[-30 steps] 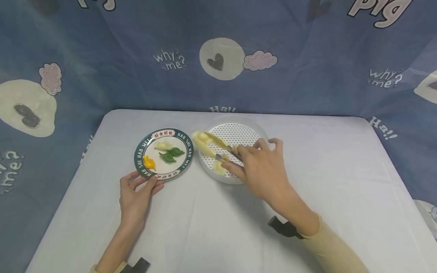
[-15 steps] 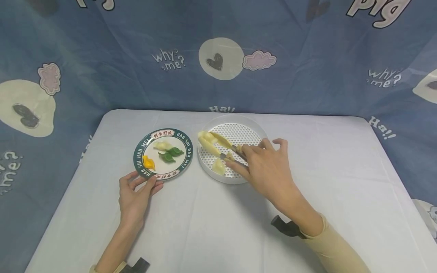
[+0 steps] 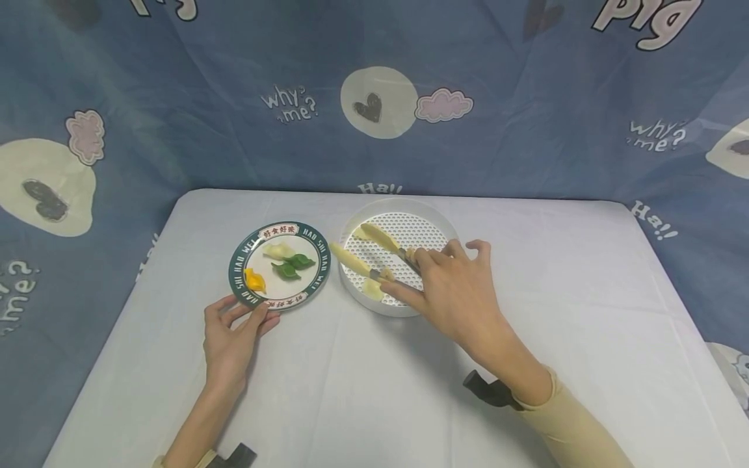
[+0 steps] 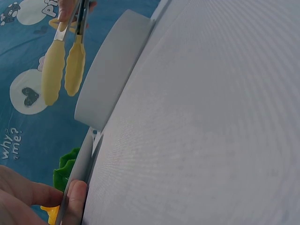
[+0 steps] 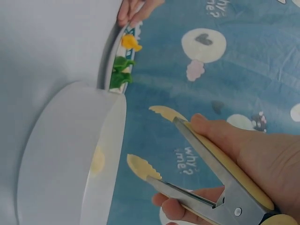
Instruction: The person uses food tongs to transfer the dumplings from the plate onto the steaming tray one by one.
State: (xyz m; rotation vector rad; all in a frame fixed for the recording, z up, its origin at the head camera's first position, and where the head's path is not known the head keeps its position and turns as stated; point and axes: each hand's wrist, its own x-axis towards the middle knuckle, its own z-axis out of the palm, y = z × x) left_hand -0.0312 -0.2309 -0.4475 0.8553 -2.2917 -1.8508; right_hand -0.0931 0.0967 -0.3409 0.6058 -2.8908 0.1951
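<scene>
My left hand (image 3: 230, 341) pinches the near rim of a round plate (image 3: 323, 266) with a green patterned border. On it lie a yellow dumpling (image 3: 255, 280), a pale dumpling (image 3: 278, 250) and two green dumplings (image 3: 286, 270). My right hand (image 3: 459, 296) holds yellow-tipped kitchen tongs (image 3: 383, 238) over a white round steamer tray (image 3: 412, 227) with a perforated floor. The tong arms stand apart, and the right wrist view shows nothing between their tips. Inside the tray, one pale dumpling (image 3: 360, 233) shows behind the tongs and another (image 3: 372, 290) at the near side.
The plate and the tray stand side by side on a white-covered table (image 3: 351, 390). The tray has a raised wall (image 5: 61, 150). A blue printed cloth (image 3: 234, 130) hangs behind the table and along its sides.
The tongs shifted right over the tray, then spread apart and let go of the pale dumpling, which now lies in the tray. The left hand and plate have stayed put.
</scene>
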